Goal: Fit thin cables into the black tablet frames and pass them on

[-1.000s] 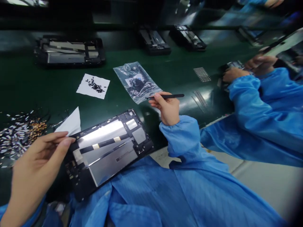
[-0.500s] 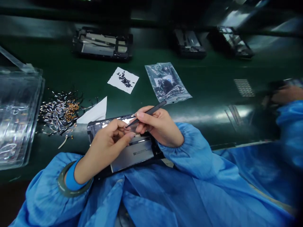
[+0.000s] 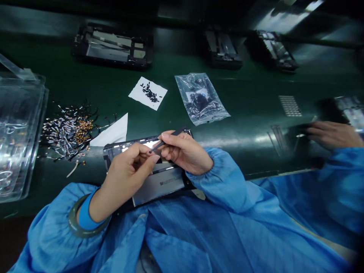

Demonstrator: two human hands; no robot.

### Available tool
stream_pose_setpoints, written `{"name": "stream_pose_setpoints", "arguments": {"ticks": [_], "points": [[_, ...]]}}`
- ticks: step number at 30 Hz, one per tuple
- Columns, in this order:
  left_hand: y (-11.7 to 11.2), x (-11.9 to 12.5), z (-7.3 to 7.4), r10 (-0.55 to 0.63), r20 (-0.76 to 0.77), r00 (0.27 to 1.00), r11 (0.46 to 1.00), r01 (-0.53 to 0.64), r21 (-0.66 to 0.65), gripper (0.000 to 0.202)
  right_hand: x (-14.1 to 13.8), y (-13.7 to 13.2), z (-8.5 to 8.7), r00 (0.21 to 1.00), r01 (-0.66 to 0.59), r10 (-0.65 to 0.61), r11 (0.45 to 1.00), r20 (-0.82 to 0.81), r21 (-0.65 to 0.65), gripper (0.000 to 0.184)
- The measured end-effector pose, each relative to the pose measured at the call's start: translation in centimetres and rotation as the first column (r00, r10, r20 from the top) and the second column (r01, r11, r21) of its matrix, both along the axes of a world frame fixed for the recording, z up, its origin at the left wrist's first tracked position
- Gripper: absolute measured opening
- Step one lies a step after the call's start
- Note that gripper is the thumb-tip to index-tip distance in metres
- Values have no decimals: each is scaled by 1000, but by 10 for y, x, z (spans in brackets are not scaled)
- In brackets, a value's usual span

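Your right hand [image 3: 186, 151] pinches the dark tweezers [image 3: 160, 145] firmly, their tip meeting your left hand [image 3: 126, 170], whose thumb and forefinger nearly touch; they may have a tiny part between them, but it is too small to tell. A second ago the tweezers were at the bag; now both hands meet over the open device [image 3: 159, 185], so handling has shifted to fine fingertip work. Beyond the device's right end, the clear bag [image 3: 217, 111] holds dark pieces [image 3: 198, 100]; well left of the device, clear plastic trays [image 3: 17, 98] hold shiny items [image 3: 7, 180].
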State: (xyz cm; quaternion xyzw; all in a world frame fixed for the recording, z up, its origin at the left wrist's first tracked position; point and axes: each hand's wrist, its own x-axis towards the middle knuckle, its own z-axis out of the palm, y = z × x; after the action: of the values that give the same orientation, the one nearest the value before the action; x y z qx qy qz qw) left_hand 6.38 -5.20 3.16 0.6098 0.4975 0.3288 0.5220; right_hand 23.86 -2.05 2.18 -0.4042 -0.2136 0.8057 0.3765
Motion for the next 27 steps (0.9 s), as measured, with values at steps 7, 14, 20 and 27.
{"name": "stream_pose_setpoints", "arguments": {"ticks": [7, 14, 20, 27], "points": [[-3, -1, -3, 47, -170, 984, 982, -15, 188, 18, -2, -2, -2, 1000, -2, 2, 1000, -21, 2, 25], [-4, -2, -4, 32, -166, 986, 983, -1, 186, 15, -2, -1, -3, 1000, -8, 7, 1000, -12, -8, 25], [-3, -2, 4, -23, -45, 999, 995, 27, 93, 10, 0, -1, -4, 998, -37, 34, 996, -46, -75, 17], [-1, -3, 10, -55, 54, 997, 998, 55, 2, 7, -1, 0, -6, 997, -52, 44, 992, -67, -113, 13]]}}
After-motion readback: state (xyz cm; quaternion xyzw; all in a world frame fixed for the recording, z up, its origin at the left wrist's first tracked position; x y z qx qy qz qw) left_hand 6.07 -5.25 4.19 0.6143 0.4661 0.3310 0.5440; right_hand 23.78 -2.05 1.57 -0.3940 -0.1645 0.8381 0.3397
